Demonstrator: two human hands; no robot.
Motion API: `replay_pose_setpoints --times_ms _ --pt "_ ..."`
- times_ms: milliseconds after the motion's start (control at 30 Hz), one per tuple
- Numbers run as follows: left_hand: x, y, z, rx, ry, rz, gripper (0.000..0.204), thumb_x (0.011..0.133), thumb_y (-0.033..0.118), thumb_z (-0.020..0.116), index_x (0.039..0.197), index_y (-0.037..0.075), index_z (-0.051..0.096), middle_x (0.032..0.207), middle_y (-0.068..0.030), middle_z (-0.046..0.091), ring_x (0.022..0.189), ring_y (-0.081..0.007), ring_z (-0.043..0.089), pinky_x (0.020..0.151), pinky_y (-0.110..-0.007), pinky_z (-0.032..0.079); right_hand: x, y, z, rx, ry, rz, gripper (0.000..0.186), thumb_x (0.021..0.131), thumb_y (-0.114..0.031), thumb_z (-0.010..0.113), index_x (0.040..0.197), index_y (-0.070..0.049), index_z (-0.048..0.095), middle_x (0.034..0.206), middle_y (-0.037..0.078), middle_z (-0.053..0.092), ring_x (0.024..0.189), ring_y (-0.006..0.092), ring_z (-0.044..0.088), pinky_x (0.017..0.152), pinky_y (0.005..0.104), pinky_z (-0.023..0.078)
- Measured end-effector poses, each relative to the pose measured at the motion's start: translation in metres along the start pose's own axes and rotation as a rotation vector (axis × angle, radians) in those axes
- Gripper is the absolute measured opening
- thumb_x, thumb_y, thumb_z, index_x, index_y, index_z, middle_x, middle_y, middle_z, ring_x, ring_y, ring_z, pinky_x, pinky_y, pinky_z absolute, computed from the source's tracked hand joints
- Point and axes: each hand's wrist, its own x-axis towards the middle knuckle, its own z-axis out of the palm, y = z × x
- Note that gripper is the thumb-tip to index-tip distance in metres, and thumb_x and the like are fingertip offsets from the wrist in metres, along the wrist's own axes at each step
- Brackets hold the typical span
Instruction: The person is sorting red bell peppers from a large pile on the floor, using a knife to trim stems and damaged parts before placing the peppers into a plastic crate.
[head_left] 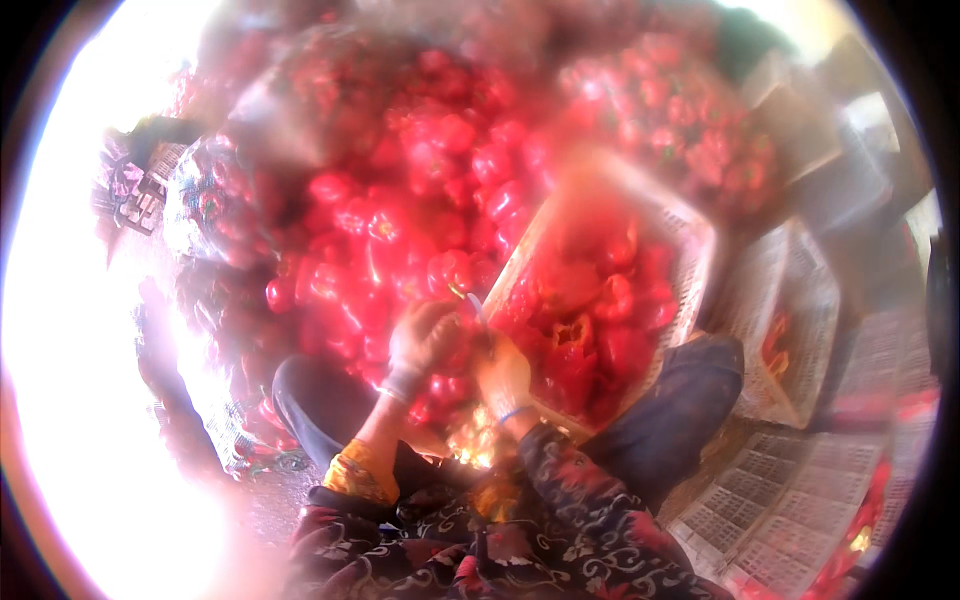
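Observation:
My left hand is closed around a red bell pepper, largely covered by the fingers. A green stem pokes up beside its fingertips. Close against it on the right, my right hand grips a small knife; its pale blade points up toward the stem, while the handle is hidden in the fist. Beyond both hands spreads a big heap of whole red bell peppers. A light plastic crate to the right holds red peppers, one with its top opened.
Yellowish scraps lie between my legs. My bent knees flank the heap and the crate. Another crate stands farther right, with slatted crates below it. Filled net sacks line the left. Glare and blur wash out parts of the view.

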Motion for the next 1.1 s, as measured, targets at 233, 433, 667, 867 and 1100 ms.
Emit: replay_pose_setpoints --times_ms 233,433,667,867,1100 --pt "-0.022 -0.038 0.024 -0.013 0.217 0.033 0.047 0.099 0.044 0.052 0.12 0.006 0.069 0.11 -0.0192 0.066 0.103 -0.0347 0.064 0.09 -0.044 0.049 -0.011 -0.013 0.011 -0.004 0.13 -0.231 0.025 0.085 -0.009 0.067 0.11 -0.006 0.067 0.092 0.02 0.069 0.088 0.0413 0.068 0.08 0.0434 0.055" --pt "-0.021 -0.003 0.02 -0.036 0.251 -0.059 0.05 0.101 0.046 0.048 0.122 0.004 0.066 0.113 -0.0188 0.065 0.106 -0.0351 0.062 0.093 -0.044 0.048 -0.008 -0.01 0.002 -0.258 0.043 -0.177 0.022 0.084 -0.01 0.066 0.106 -0.004 0.067 0.09 0.021 0.069 0.086 0.0431 0.067 0.077 0.0466 0.054" --pt "-0.023 -0.004 0.021 0.045 0.252 0.063 0.048 0.1 0.048 0.05 0.119 0.006 0.066 0.113 -0.0189 0.064 0.106 -0.0389 0.06 0.092 -0.048 0.048 0.006 -0.004 -0.014 -0.099 -0.136 0.0 0.027 0.088 -0.017 0.067 0.109 0.001 0.067 0.097 0.026 0.069 0.092 0.035 0.071 0.079 0.04 0.054" --pt "-0.024 0.022 0.017 0.284 0.158 0.203 0.037 0.095 0.039 0.054 0.11 0.008 0.066 0.107 -0.0174 0.062 0.097 -0.0393 0.059 0.087 -0.05 0.048 -0.015 0.006 -0.019 0.37 -0.067 0.214 0.019 0.094 -0.014 0.067 0.107 0.0 0.069 0.096 0.008 0.073 0.086 0.0198 0.069 0.077 0.0326 0.054" --pt "-0.013 0.039 0.045 0.5 0.167 0.136 0.022 0.089 0.03 0.06 0.088 0.009 0.064 0.091 -0.0127 0.064 0.09 -0.0372 0.059 0.08 -0.05 0.048 -0.021 0.076 0.002 0.516 -0.044 0.325 0.029 0.096 -0.019 0.066 0.118 0.0 0.066 0.099 0.005 0.072 0.087 0.015 0.066 0.078 0.0282 0.052"
